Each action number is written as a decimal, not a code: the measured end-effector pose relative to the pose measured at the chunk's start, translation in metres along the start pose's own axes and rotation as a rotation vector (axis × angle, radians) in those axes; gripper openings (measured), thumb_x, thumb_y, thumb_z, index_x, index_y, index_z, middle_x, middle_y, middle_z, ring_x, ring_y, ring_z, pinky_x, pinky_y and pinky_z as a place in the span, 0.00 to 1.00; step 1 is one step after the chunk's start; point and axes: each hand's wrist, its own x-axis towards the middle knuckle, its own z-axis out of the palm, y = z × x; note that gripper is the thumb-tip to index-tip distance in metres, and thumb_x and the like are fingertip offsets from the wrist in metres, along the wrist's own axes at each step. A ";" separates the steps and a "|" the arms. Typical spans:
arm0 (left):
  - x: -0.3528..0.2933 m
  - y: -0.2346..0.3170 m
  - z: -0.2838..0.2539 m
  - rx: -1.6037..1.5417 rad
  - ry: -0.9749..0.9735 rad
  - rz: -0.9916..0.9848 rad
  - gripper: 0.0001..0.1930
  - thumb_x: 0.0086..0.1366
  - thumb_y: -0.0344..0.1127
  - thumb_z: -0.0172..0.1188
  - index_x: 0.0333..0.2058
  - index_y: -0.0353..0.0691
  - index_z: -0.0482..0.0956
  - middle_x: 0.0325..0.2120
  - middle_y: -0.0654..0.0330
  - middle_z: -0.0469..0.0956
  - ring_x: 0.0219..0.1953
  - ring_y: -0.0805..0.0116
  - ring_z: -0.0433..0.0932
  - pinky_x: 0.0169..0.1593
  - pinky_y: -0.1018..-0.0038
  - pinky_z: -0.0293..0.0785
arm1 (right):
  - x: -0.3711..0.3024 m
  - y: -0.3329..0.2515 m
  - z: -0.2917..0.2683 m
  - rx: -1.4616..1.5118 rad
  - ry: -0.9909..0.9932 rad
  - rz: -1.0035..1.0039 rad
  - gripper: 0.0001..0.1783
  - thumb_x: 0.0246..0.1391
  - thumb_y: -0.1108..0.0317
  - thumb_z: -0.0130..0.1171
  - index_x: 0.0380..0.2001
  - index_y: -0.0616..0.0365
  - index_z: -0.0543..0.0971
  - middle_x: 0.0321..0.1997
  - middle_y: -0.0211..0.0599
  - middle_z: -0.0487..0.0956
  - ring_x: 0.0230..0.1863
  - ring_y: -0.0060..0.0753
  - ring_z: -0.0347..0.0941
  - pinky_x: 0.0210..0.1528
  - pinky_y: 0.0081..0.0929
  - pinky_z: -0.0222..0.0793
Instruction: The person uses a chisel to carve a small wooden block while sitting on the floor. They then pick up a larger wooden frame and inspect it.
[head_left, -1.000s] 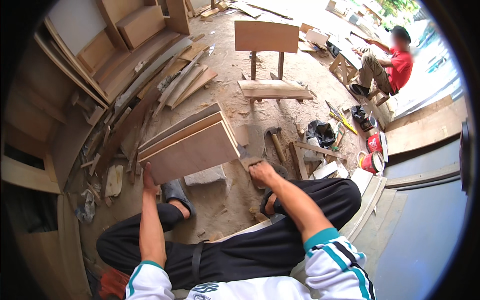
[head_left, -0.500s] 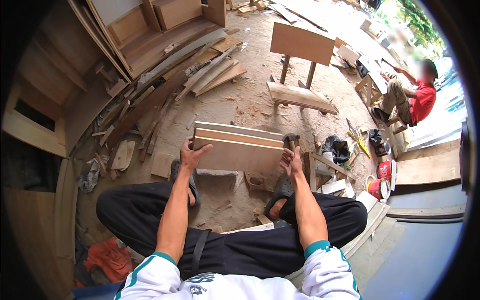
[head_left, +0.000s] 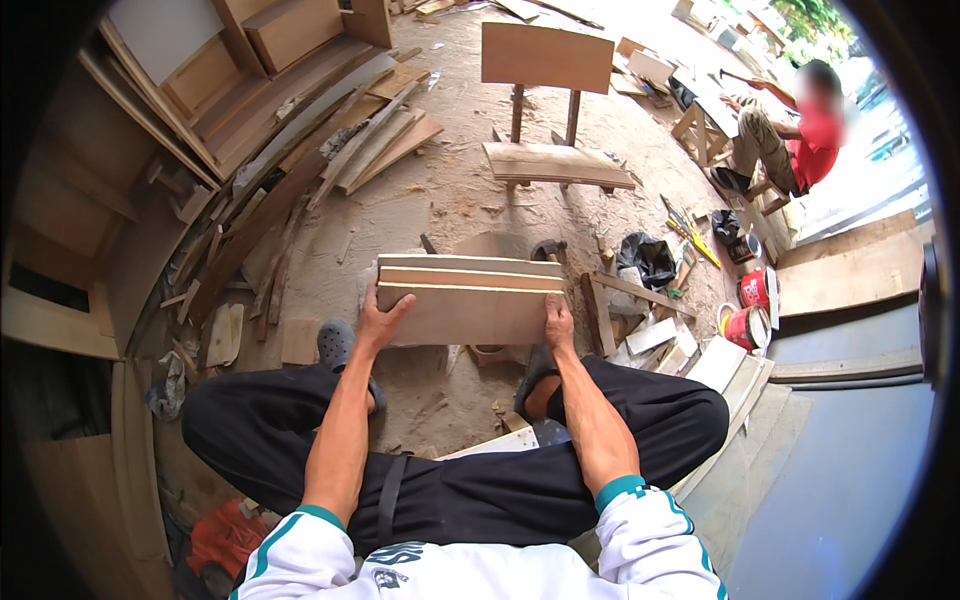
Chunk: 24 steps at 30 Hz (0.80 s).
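Note:
A stack of wooden boards (head_left: 465, 312) with pale edges is held level between my two hands, above the ground between my feet. My left hand (head_left: 377, 318) grips its left end, thumb over the near face. At the opposite end my right hand (head_left: 559, 322) is closed on the boards, its thumb along the near face and its other fingers mostly hidden. Just beyond the right end shows the dark head of a hammer (head_left: 547, 249), its lower part hidden by the boards. What the boards rest on, if anything, is mostly hidden behind them.
Scrap planks (head_left: 385, 150) lie piled at the left beside a wooden cabinet (head_left: 300, 75). Ahead is a stand with a board (head_left: 547, 60). A handsaw (head_left: 692, 235), black bag (head_left: 646, 260) and red paint cans (head_left: 745, 326) are at the right. A person in red (head_left: 815, 150) sits beyond.
The boards have gone from a slight tilt, right end lower, to nearly level. My right hand has closed more squarely on their right end. The whole view has shifted slightly.

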 end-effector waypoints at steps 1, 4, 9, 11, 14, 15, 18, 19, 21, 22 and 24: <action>-0.002 -0.002 -0.002 0.061 -0.003 0.003 0.42 0.52 0.48 0.75 0.60 0.37 0.64 0.46 0.52 0.78 0.48 0.63 0.77 0.51 0.68 0.74 | -0.001 -0.003 -0.001 -0.019 0.010 -0.012 0.40 0.62 0.34 0.47 0.55 0.63 0.75 0.50 0.45 0.80 0.52 0.37 0.73 0.57 0.30 0.64; -0.007 -0.006 -0.005 0.057 -0.055 -0.030 0.44 0.53 0.53 0.73 0.61 0.35 0.63 0.50 0.52 0.76 0.52 0.60 0.75 0.55 0.67 0.71 | -0.007 -0.017 0.000 -0.076 0.039 -0.086 0.40 0.61 0.32 0.45 0.54 0.62 0.76 0.46 0.50 0.81 0.50 0.45 0.76 0.54 0.35 0.66; -0.002 0.002 -0.022 -0.016 -0.128 -0.163 0.47 0.51 0.53 0.75 0.62 0.35 0.61 0.52 0.51 0.74 0.54 0.61 0.73 0.57 0.68 0.70 | -0.021 -0.047 0.007 -0.282 0.067 -0.121 0.43 0.60 0.29 0.40 0.53 0.59 0.75 0.45 0.60 0.79 0.51 0.62 0.75 0.52 0.45 0.68; -0.002 0.006 -0.020 -0.037 -0.134 -0.180 0.48 0.50 0.53 0.75 0.63 0.35 0.60 0.54 0.51 0.73 0.56 0.61 0.71 0.59 0.68 0.68 | -0.019 -0.048 0.007 -0.301 0.081 -0.135 0.43 0.60 0.29 0.40 0.53 0.59 0.75 0.45 0.61 0.79 0.51 0.64 0.74 0.51 0.46 0.68; -0.003 -0.005 -0.012 -0.081 -0.100 -0.190 0.52 0.52 0.62 0.71 0.66 0.35 0.57 0.58 0.49 0.69 0.59 0.61 0.68 0.62 0.67 0.64 | -0.008 -0.046 0.001 -0.275 0.094 -0.153 0.42 0.60 0.30 0.42 0.56 0.59 0.74 0.46 0.60 0.79 0.52 0.63 0.74 0.53 0.44 0.68; 0.000 -0.018 -0.013 -0.108 -0.073 -0.201 0.53 0.53 0.65 0.67 0.66 0.35 0.56 0.59 0.49 0.69 0.60 0.61 0.68 0.63 0.66 0.62 | -0.005 -0.049 0.004 -0.264 0.104 -0.175 0.42 0.60 0.30 0.42 0.57 0.58 0.74 0.47 0.60 0.79 0.52 0.62 0.74 0.53 0.43 0.68; 0.003 -0.042 -0.017 -0.275 -0.060 -0.271 0.56 0.54 0.76 0.56 0.67 0.36 0.55 0.61 0.49 0.66 0.62 0.60 0.66 0.65 0.65 0.59 | 0.000 -0.055 0.008 -0.275 0.114 -0.199 0.41 0.60 0.30 0.44 0.59 0.55 0.73 0.48 0.58 0.79 0.54 0.59 0.74 0.54 0.41 0.69; 0.002 -0.042 -0.015 -0.385 -0.101 -0.322 0.56 0.54 0.78 0.52 0.67 0.36 0.55 0.61 0.49 0.66 0.63 0.60 0.66 0.65 0.65 0.58 | 0.001 -0.054 0.005 -0.299 0.100 -0.178 0.41 0.60 0.31 0.45 0.59 0.55 0.74 0.48 0.58 0.79 0.55 0.59 0.74 0.54 0.41 0.68; 0.002 -0.042 -0.018 -0.536 -0.154 -0.398 0.55 0.55 0.79 0.48 0.66 0.36 0.57 0.61 0.49 0.67 0.62 0.59 0.66 0.65 0.64 0.59 | 0.002 -0.055 0.005 -0.332 0.063 -0.143 0.40 0.60 0.31 0.45 0.57 0.54 0.75 0.49 0.57 0.80 0.55 0.58 0.74 0.55 0.41 0.68; 0.003 -0.043 -0.025 -0.577 -0.165 -0.424 0.53 0.57 0.78 0.48 0.66 0.37 0.60 0.60 0.50 0.68 0.61 0.59 0.67 0.64 0.64 0.60 | 0.001 -0.058 0.008 -0.326 0.053 -0.140 0.39 0.59 0.31 0.46 0.56 0.54 0.76 0.49 0.57 0.80 0.55 0.58 0.74 0.55 0.40 0.68; 0.002 -0.040 -0.030 -0.594 -0.165 -0.505 0.47 0.59 0.73 0.49 0.63 0.37 0.64 0.58 0.50 0.70 0.59 0.58 0.70 0.63 0.63 0.63 | -0.002 -0.061 0.011 -0.321 0.034 -0.130 0.38 0.59 0.31 0.46 0.55 0.53 0.78 0.49 0.56 0.80 0.56 0.57 0.74 0.55 0.40 0.68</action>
